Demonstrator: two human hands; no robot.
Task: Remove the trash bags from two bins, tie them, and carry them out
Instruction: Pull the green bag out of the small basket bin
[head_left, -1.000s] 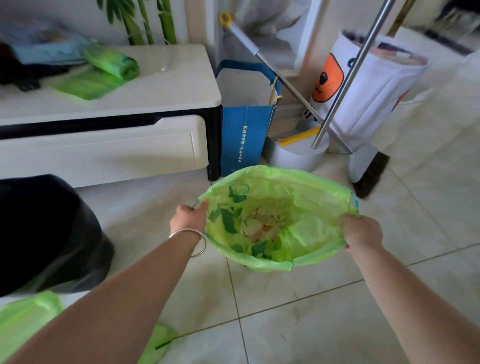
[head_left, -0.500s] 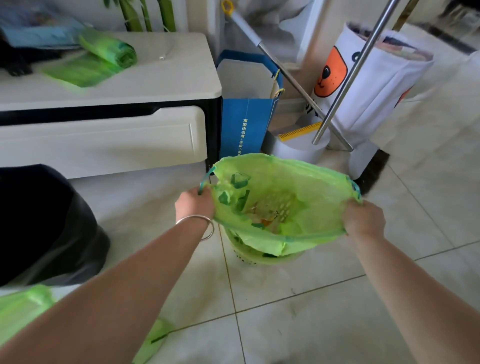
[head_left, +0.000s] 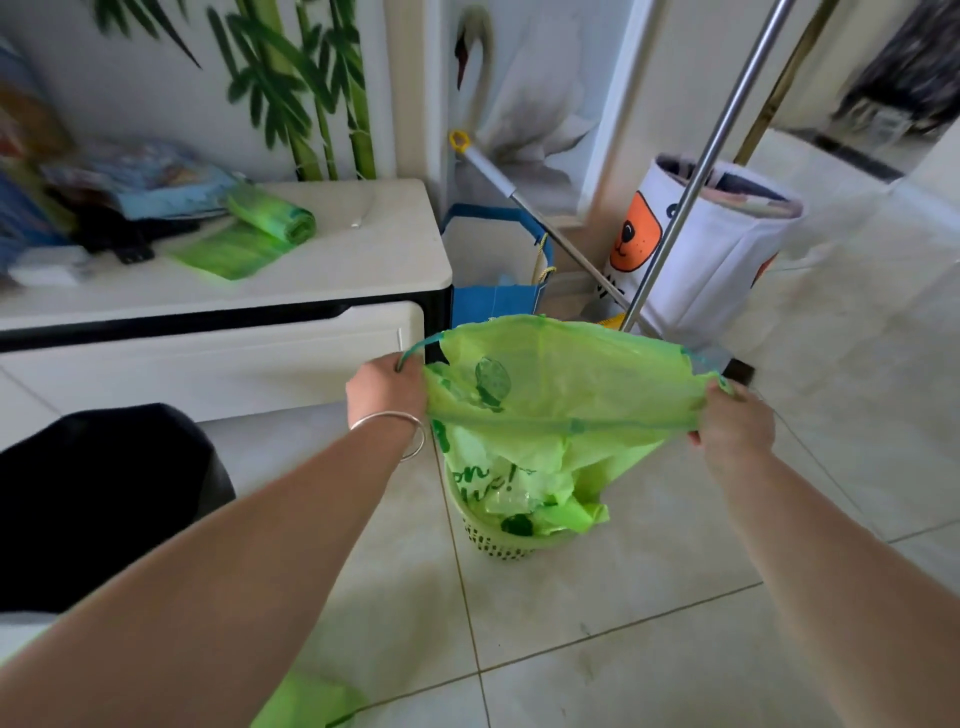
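Left hand (head_left: 385, 387) closed on the bag's (head_left: 561, 384) left rim, by a drawstring loop (head_left: 418, 347) standing up over the knuckles; bangle (head_left: 397, 428) on that wrist. Right hand (head_left: 732, 423) closed on the right rim, plastic bunched in the fist. Bag stretched taut between the two, mouth pulled nearly flat, top half raised clear of the bin (head_left: 498, 540); lower half hanging into the bin, crumpled, with printed lettering showing. Bin green, perforated, standing on the tile floor (head_left: 623, 597), between the forearms. Cannot tell whether the bag's bottom touches the bin's base. Behind the bag: blue bag (head_left: 493, 301) against a low cabinet (head_left: 260, 332), two poles (head_left: 701, 171) leaning across, a white basket (head_left: 717, 249) with an orange animal face to the right. On the cabinet top, a roll (head_left: 272, 215) of green bags, one sheet unrolled beside it, and a blurred heap of clutter (head_left: 104, 208) at the left. Dark shape (head_left: 104, 493) at the left, near the left forearm, too dim to make out. More green plastic (head_left: 306, 701) at the bottom edge, under the left arm.
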